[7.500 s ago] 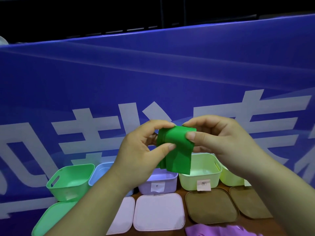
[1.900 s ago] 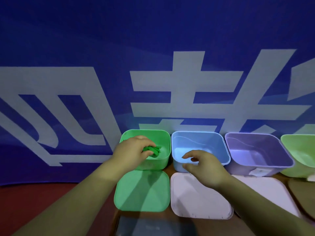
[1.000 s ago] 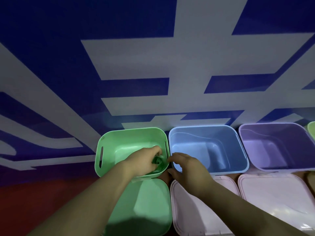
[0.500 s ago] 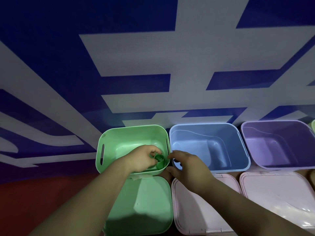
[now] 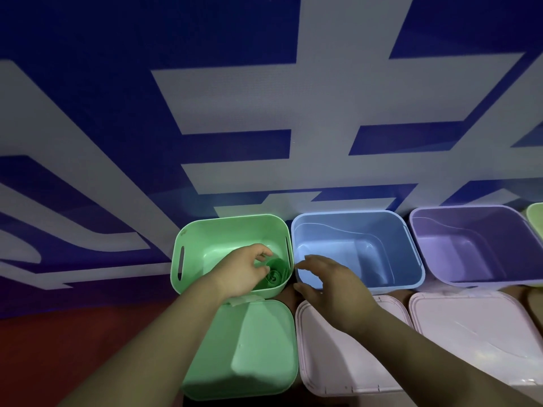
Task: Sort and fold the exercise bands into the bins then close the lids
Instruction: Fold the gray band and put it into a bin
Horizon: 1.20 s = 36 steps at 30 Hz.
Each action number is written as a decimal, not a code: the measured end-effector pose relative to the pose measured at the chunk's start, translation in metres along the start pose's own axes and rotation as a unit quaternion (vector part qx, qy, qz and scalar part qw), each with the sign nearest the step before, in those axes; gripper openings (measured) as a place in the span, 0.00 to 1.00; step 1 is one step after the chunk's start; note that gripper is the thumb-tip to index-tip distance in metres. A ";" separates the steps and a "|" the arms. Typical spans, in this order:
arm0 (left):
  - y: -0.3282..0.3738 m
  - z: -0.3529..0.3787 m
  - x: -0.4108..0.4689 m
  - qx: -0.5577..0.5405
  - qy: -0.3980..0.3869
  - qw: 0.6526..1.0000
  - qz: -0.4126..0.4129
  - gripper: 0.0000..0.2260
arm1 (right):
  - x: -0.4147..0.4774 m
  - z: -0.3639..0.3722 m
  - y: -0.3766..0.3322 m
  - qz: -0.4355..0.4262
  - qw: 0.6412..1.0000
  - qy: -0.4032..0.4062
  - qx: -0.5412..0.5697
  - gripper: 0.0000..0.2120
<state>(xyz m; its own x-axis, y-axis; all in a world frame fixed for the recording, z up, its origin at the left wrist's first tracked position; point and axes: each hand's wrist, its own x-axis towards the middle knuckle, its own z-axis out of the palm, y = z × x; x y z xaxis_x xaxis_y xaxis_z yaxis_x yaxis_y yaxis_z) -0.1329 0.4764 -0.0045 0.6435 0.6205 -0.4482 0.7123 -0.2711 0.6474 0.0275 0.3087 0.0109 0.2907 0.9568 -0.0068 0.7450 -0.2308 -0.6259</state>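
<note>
Rolled dark-green rubber exercise band in near right corner of pale-green plastic bin. Left hand just above, grip slack; right hand spread, empty, at blue plastic bin. Press coil flat; withdraw slowly.

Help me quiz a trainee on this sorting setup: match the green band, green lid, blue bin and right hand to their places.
1 green band
2 green lid
3 blue bin
4 right hand

A between green bin and purple bin
B inside the green bin
C flat before the green bin
D at the blue bin's near left corner

Pairs: 1-B, 2-C, 3-A, 4-D
</note>
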 end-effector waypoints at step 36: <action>-0.062 0.200 -0.239 0.267 -0.014 0.963 0.017 0.28 | -0.245 0.080 0.045 0.355 0.927 -0.079 0.095 0.14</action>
<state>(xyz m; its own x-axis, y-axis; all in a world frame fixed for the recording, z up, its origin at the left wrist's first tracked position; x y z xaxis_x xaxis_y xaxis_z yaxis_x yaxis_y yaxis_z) -0.2746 0.1982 -0.0610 0.6703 0.5874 -0.4535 0.7291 -0.6350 0.2552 -0.0580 0.0775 -0.0779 0.5641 0.5925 -0.5751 0.2760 -0.7917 -0.5449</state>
